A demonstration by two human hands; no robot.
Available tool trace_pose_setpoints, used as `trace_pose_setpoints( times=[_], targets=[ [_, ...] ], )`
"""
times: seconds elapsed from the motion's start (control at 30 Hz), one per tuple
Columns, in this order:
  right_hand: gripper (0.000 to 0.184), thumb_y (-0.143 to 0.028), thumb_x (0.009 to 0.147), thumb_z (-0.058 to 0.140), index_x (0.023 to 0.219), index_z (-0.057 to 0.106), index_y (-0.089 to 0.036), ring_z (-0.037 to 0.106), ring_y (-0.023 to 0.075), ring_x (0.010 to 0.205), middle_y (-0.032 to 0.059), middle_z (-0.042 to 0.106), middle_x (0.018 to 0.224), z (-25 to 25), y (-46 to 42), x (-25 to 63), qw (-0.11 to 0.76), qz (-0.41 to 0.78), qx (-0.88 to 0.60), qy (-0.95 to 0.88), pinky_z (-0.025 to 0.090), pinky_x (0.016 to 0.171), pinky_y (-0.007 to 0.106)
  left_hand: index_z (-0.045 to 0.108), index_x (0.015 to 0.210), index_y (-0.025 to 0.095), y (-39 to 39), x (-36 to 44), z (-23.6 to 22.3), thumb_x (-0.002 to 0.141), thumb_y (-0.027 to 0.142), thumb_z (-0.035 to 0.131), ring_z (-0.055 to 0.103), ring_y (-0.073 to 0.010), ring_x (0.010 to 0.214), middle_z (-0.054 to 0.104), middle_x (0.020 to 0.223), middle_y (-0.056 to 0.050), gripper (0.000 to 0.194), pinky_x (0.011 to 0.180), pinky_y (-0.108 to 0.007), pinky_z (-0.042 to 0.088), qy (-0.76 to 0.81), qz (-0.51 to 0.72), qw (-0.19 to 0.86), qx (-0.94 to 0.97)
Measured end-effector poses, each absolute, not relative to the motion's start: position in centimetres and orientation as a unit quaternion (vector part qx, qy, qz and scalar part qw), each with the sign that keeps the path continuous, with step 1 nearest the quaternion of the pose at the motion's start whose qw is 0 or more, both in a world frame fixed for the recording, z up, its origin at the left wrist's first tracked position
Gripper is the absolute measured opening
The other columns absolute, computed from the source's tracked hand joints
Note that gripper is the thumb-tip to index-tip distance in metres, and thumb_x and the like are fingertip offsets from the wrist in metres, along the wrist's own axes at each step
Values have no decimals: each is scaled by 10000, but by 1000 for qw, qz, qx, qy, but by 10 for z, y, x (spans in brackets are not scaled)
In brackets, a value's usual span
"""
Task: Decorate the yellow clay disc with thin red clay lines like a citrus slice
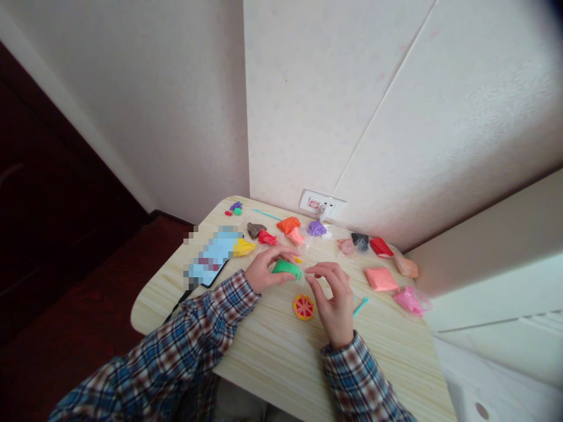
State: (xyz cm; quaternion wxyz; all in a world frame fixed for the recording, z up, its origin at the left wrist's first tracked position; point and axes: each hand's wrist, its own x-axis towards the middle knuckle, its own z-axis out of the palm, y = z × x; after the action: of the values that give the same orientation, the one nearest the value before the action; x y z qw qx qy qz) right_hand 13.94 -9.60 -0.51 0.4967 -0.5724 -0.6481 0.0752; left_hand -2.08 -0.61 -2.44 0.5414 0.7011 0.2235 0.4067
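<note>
Over the middle of the table, my left hand point(269, 269) is closed around a clear bag of green modelling clay point(287, 269). The bag's twisted, see-through end points to the right. My right hand point(332, 293) pinches at that end with thumb and forefinger, its other fingers curled. Just below the bag lies a round yellow clay disc point(303, 307) with red and pink wedge shapes on it. A turquoise plastic tool point(361, 306) rests to the right of my right hand, and part of it may be hidden by the hand.
Bags of clay line the table's back and right: orange point(289, 225), purple point(316, 228), red point(380, 247), pink point(410, 300) and several others. A phone point(217, 255), partly blurred out, lies left beside a yellow bag point(244, 248). Small clay pieces point(236, 206) sit at the back left corner.
</note>
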Motion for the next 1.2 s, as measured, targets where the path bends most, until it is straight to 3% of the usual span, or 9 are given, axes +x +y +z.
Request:
trace_pose_setpoints(
  times=[0.83,1.2],
  targets=[
    [65,-237,829,570,860,627,-234,557,196,889,17,625,898,-14,-94,143,453,86,-583,-669,322,816,371,628,940,123,-4,-21,-23,615,374,781,615,-166,835,655,895,-71,438,784,-290,471,241,360,535,726],
    [147,-307,831,568,722,567,-209,547,184,785,17,597,769,-12,-90,145,490,178,-562,-642,387,749,352,635,940,135,-4,-21,-22,625,369,775,623,-175,861,657,907,-69,416,805,-300,489,231,348,532,736]
  ],
)
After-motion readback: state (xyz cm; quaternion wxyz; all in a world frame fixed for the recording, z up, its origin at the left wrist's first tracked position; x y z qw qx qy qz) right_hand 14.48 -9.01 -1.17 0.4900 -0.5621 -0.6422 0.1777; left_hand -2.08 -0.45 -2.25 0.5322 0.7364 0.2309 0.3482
